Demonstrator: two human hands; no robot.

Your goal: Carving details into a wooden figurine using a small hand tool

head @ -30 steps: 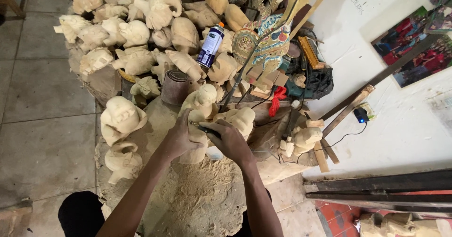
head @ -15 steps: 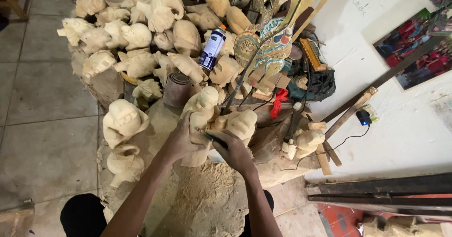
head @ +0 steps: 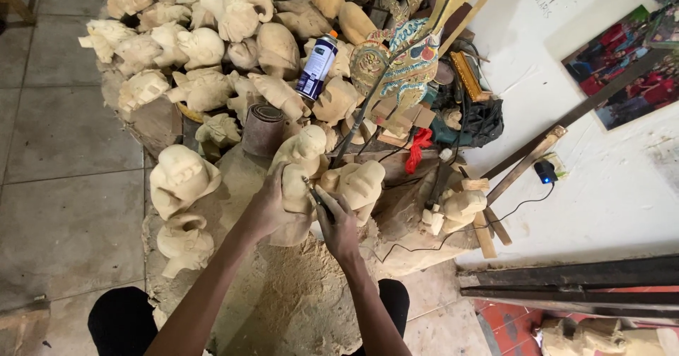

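At the bottom centre of the frame a mound of pale wood dust point(head: 297, 306) lies between the person's knees, a sign that a good deal of cutting has been done here. Just above it, in the middle of the frame, the left hand point(head: 267, 207) is wrapped around a pale wooden figure point(head: 300, 161), holding it steady from its left side. The right hand point(head: 339, 229) is closed around a thin dark carving tool point(head: 316, 199), whose tip meets the figure's right flank. The figure already has a rounded head and body, so the rough shaping looks finished; judging by its bare surface, finer cutting and smoothing seem left to do.

A second carving point(head: 361, 183) sits touching the right side of the work, so room there is tight. To the left, two more carvings point(head: 180, 179) stand near the left wrist, with open tiled floor point(head: 64, 207) beyond them.

Further up, a roll of sandpaper point(head: 263, 126) stands just behind the figure, and a spray can point(head: 316, 66) leans among a dense heap of unfinished carvings point(head: 198, 52) filling the upper left. At upper right, painted flat puppets point(head: 407, 59) and loose sticks point(head: 523, 161) crowd toward the white wall point(head: 601, 186).
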